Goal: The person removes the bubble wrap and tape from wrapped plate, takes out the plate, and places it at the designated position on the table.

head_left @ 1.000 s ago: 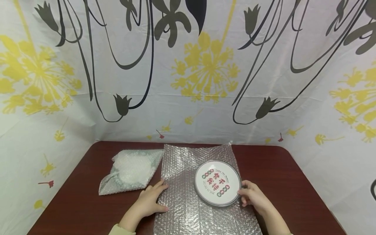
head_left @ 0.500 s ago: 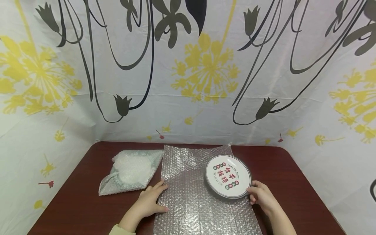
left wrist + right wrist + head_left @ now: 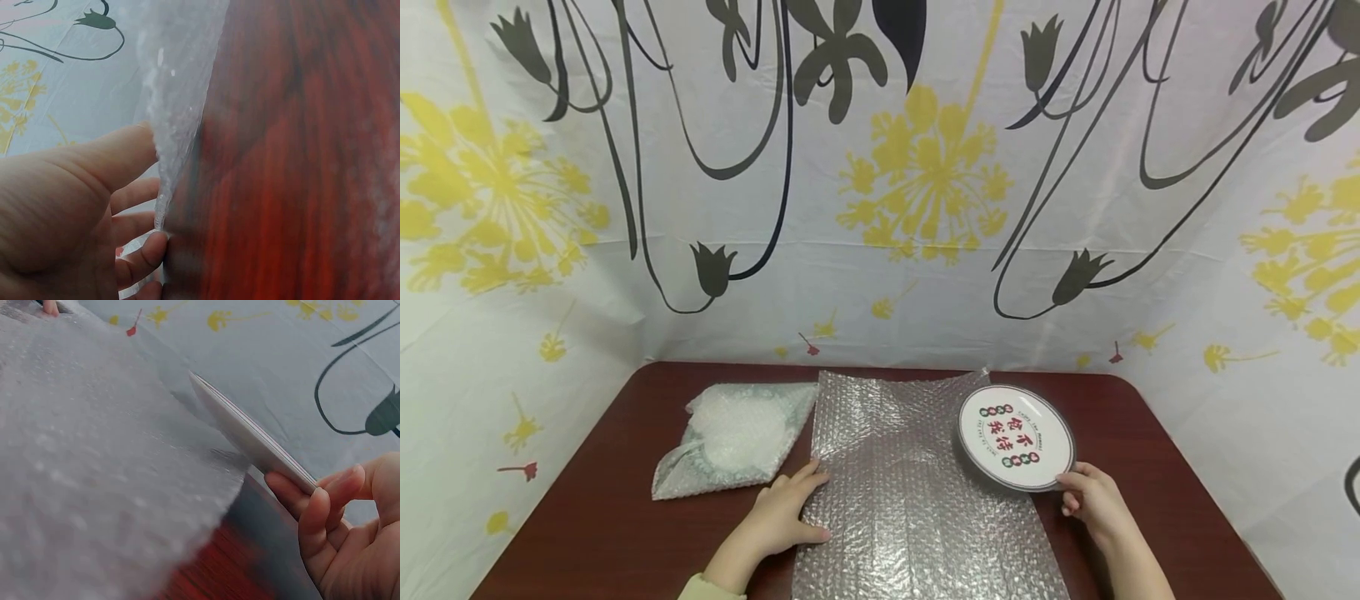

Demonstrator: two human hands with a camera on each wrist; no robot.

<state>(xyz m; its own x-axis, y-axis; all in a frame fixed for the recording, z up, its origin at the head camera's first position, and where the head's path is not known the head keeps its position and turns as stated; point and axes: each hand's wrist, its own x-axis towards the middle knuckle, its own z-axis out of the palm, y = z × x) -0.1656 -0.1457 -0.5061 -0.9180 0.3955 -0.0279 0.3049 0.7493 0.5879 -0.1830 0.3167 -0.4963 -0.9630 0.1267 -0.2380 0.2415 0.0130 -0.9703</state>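
Note:
My right hand pinches the lower right rim of a round white plate with red characters and a dark edge. In the right wrist view the plate is tilted, its rim between the thumb and fingers of the hand. The bubble wrap sheet lies flat, partly beneath the plate. My left hand rests with spread fingers on the sheet's left edge; in the left wrist view the fingers of this hand touch the edge of the wrap.
A bubble-wrapped bundle lies at the left on the dark red table, beside the sheet. Behind the table hangs a white cloth printed with yellow and grey flowers.
The plate, in my right hand, has moved right and toward the back, from over the sheet to its right edge. My left hand has stayed in place.

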